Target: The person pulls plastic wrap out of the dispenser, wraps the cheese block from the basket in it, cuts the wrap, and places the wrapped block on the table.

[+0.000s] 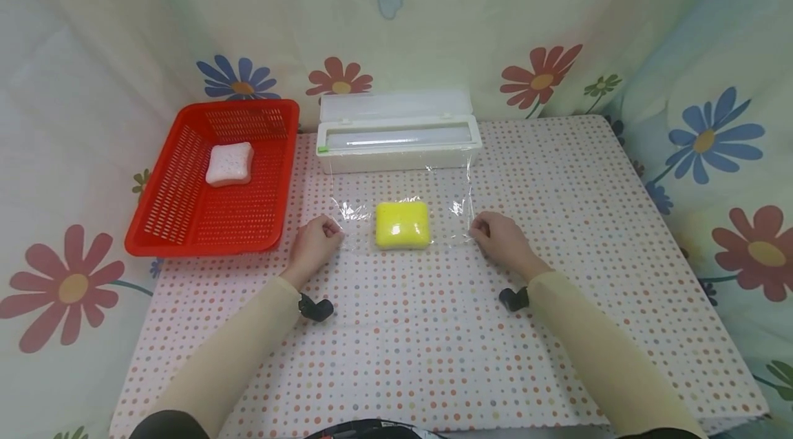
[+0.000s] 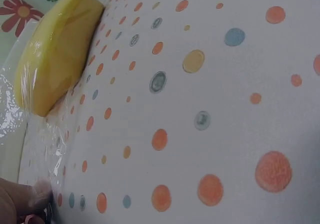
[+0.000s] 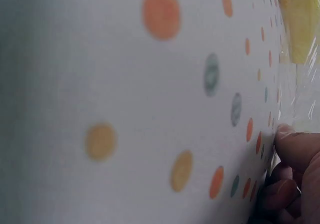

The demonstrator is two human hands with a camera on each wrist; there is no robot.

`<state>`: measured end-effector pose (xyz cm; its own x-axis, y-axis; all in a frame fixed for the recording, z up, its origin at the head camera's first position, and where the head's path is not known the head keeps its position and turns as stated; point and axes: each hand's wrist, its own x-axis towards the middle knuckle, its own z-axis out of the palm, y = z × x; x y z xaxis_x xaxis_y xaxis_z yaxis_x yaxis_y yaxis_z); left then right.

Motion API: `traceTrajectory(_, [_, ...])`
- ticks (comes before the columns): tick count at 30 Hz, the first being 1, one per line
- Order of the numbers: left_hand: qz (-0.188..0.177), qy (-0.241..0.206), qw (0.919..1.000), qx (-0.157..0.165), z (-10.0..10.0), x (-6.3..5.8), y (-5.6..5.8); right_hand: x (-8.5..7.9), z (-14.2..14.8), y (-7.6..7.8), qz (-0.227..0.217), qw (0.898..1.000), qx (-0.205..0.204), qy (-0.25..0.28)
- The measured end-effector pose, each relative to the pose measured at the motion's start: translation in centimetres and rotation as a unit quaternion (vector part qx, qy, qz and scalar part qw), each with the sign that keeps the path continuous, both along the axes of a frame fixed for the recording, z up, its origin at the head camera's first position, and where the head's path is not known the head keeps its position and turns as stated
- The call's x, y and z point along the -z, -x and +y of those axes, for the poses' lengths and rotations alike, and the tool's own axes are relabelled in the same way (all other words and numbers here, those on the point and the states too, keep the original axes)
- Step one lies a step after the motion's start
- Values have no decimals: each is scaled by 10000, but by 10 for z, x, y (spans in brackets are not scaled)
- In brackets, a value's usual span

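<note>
A sheet of clear plastic wrap (image 1: 356,210) stretches forward from the white dispenser box (image 1: 396,162) and lies over a yellow sponge (image 1: 403,225). My left hand (image 1: 314,246) pinches the near left corner of the wrap, just left of the sponge. At the opposite near corner, my right hand (image 1: 503,241) pinches the film between thumb and fingers. In the left wrist view the wrap drapes over the side of the sponge (image 2: 57,54). The right wrist view has the thumb (image 3: 299,146) pressed at the film's edge, close over the table.
A red plastic basket (image 1: 281,205) stands at the left with a pale pink sponge (image 1: 229,164) in it. The dispenser's lid (image 1: 396,106) is raised, and a roll of film shows inside. A dotted cloth (image 1: 409,356) covers the table; flowered curtains hang around it.
</note>
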<state>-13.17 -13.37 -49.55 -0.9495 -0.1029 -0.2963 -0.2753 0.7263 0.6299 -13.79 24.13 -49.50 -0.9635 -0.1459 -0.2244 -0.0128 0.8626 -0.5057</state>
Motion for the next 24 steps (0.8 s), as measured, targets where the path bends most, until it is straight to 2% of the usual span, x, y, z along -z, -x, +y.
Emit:
traceTrajectory(7, [-15, -36, 9998, -185, 1, -2, -1, 0, 1, 0, -234, 9995, 159, 111])
traceTrajectory(13, [216, -349, 9984, -389, -1, -1, -8, -2, 15, -3, -358, 9982, 317, 371])
traceTrajectory(17, [548, -360, 9970, -413, -7, -3, -12, -11, 20, -7, -19, 9983, 272, 506])
traceTrajectory(20, [960, -122, 9952, -129, -7, -7, -15, -20, 12, -11, 598, 9962, -87, 632])
traceTrajectory(22, [1191, 84, 9925, 277, -1, -11, -15, -27, 0, -13, 921, 9924, -410, 704])
traceTrajectory(24, [1360, 107, 9872, 824, 9, -14, -13, -31, -14, -14, 1086, 9887, -719, 739])
